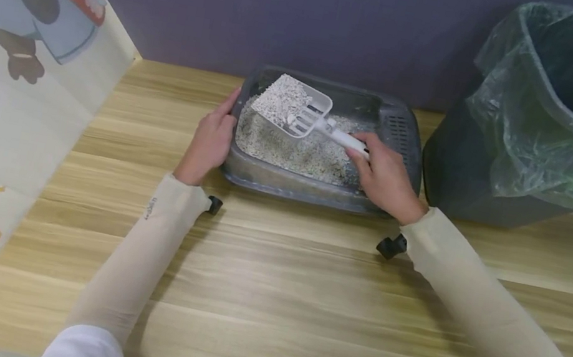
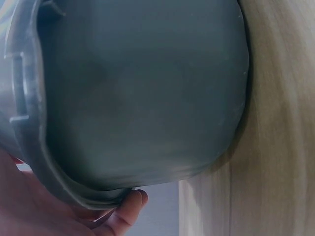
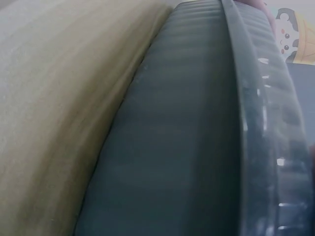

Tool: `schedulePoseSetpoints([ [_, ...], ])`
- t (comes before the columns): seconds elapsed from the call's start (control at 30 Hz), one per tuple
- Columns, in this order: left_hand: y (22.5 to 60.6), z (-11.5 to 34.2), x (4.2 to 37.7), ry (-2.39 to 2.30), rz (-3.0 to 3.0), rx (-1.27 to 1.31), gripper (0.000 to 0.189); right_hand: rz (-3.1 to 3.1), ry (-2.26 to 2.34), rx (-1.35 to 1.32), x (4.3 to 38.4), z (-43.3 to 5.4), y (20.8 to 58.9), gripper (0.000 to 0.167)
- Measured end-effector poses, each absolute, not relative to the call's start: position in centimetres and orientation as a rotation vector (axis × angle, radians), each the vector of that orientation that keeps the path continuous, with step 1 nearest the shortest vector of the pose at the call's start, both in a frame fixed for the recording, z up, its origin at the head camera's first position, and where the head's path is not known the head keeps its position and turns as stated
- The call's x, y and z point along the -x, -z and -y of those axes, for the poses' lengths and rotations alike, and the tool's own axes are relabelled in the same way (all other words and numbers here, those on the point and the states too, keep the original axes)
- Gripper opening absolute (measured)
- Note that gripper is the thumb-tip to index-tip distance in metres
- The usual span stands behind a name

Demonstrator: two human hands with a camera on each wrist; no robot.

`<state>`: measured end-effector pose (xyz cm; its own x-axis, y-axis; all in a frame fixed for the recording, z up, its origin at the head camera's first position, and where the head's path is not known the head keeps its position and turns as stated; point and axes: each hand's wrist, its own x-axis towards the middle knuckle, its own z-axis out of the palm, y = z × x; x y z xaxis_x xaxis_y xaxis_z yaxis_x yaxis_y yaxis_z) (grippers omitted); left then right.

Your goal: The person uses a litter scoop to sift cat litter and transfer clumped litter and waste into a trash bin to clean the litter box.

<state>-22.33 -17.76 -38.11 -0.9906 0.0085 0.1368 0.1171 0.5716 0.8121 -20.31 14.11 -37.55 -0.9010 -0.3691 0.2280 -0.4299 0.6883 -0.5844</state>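
Note:
A dark grey litter box (image 1: 291, 187) sits on the wooden table and holds grey granular cat litter (image 1: 302, 154). My left hand (image 1: 209, 143) grips its left rim; in the left wrist view the fingers of that hand (image 2: 49, 204) curl round the rim's edge. With my right hand (image 1: 386, 176) I hold a white slotted litter scoop (image 1: 341, 138) by its handle, over the box. Heaped litter (image 1: 283, 101) fills much of the scoop. The right wrist view shows mostly the box's outer wall (image 3: 172, 132), and the scoop is hidden there.
Right of the box stands a tall grey bin (image 1: 482, 167) with a clear plastic liner (image 1: 531, 143) folded over its rim. A purple wall (image 1: 291, 15) rises behind. A cartoon-printed panel (image 1: 46, 119) borders the wooden table (image 1: 299, 307) at left.

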Motion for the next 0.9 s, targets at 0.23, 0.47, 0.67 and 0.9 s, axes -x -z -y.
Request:
schedulePoseSetpoints([
  [0.23, 38.07, 17.71, 22.26, 1.414, 2.678, 0.090, 0.047, 2.672, -1.018, -0.633, 20.06, -14.06, 37.69, 0.042],
  [0.47, 38.04, 17.73, 22.27, 1.399, 2.674, 0.103, 0.046, 2.587, -1.044, -0.606, 19.95, -14.20, 37.90, 0.040],
  [0.67, 38.02, 17.74, 22.15, 1.398, 2.678, 0.106, 0.047, 2.540, -1.079, -0.619, 19.85, -14.22, 37.93, 0.039],
  [0.9, 37.92, 17.70, 22.07, 1.397, 2.681, 0.102, 0.047, 2.512, -1.108, -0.608, 19.88, -14.30, 37.99, 0.038],
])
